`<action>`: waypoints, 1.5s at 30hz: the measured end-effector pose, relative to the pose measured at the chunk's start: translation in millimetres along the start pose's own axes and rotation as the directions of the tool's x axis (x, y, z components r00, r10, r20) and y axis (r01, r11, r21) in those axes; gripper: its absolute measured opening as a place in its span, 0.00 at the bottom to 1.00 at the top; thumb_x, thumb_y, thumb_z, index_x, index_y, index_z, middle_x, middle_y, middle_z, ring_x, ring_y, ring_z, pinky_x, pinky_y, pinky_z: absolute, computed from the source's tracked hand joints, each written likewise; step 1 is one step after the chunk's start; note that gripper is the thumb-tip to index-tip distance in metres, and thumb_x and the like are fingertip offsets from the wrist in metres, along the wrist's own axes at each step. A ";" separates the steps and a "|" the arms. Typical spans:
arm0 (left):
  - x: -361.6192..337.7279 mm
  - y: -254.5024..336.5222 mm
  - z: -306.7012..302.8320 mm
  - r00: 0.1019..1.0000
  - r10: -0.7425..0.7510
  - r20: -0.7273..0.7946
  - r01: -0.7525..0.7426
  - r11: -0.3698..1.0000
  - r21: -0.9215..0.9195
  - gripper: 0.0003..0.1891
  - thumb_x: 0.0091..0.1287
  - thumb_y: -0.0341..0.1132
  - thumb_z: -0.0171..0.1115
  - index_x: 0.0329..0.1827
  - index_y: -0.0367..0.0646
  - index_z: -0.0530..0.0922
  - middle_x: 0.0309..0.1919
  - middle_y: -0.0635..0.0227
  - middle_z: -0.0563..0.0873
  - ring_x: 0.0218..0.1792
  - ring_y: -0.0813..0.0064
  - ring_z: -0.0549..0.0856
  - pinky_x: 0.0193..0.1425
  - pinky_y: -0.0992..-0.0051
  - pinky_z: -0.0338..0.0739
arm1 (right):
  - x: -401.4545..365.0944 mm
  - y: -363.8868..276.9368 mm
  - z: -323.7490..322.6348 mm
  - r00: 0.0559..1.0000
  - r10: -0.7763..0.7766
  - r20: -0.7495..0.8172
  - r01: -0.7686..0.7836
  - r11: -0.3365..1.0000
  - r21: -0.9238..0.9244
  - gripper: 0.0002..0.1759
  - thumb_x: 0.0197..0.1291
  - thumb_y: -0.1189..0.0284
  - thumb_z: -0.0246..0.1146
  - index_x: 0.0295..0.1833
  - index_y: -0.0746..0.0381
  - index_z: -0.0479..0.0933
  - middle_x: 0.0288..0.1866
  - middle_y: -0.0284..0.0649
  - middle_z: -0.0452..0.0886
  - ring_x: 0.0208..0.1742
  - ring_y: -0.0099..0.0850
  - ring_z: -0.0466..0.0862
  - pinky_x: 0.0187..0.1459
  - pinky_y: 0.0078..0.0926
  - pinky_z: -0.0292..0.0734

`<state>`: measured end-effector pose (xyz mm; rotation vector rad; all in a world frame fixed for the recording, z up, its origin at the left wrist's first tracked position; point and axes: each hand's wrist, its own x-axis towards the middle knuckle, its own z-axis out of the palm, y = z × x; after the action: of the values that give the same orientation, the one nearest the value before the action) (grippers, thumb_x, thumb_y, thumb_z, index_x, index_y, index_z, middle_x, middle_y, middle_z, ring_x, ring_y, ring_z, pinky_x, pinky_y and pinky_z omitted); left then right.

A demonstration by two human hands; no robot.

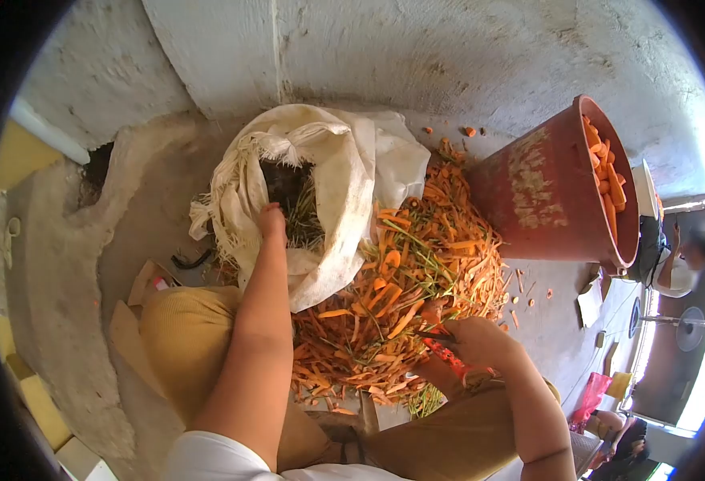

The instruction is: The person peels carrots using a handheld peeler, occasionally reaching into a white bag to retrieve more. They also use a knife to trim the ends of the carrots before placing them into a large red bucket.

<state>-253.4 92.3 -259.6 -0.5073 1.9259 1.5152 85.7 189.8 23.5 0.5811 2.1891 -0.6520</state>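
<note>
My left hand (272, 223) reaches into the mouth of a white woven sack (344, 152). Dark green stalks (304, 212) lie inside the sack, close to that hand; its fingers are mostly hidden. My right hand (477, 343) is closed around a dark, thin tool (437, 335), whose exact kind I cannot make out. A red patterned strip (446, 358) shows just below this hand. Between my knees and the wall spreads a heap of carrot peelings (401, 297), mixed with carrot pieces and green stems.
A tilted red bucket (521, 184) with cut carrots (605, 172) stands right of the heap. Behind runs a grey wall (417, 64). A cardboard piece (140, 337) lies by my left knee. At the far right are a person (677, 268) and a fan (691, 327).
</note>
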 end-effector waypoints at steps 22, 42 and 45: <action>142.9 -53.7 13.5 0.927 -0.080 0.366 -0.346 0.188 0.919 0.26 0.54 0.47 0.56 0.58 0.64 0.66 0.67 0.61 0.46 0.65 0.50 0.47 0.60 0.43 0.47 | 29.3 -1.5 -8.7 0.986 0.103 0.132 -0.108 0.994 0.030 0.12 0.49 0.67 0.57 0.37 0.62 0.70 0.25 0.50 0.76 0.32 0.49 0.76 0.34 0.42 0.69; 91.4 12.4 2.9 0.748 0.169 0.642 -0.663 0.146 0.734 0.25 0.46 0.37 0.65 0.51 0.50 0.73 0.56 0.60 0.67 0.58 0.56 0.65 0.55 0.50 0.63 | 34.2 0.9 -15.0 0.969 0.169 0.182 -0.178 0.983 0.037 0.14 0.49 0.66 0.58 0.38 0.62 0.68 0.24 0.52 0.74 0.31 0.50 0.75 0.33 0.42 0.68; 96.0 41.3 -20.5 0.689 0.163 0.706 -0.694 0.429 0.578 0.30 0.41 0.37 0.70 0.50 0.41 0.72 0.47 0.58 0.76 0.49 0.59 0.74 0.51 0.59 0.69 | 26.3 1.7 -12.2 0.975 0.152 0.164 -0.161 0.986 0.043 0.14 0.49 0.66 0.58 0.39 0.61 0.69 0.25 0.51 0.75 0.31 0.49 0.75 0.33 0.41 0.69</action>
<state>-354.7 91.2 -292.3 0.8992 2.0480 0.6590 64.2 203.8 9.8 0.6990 1.9586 -0.6546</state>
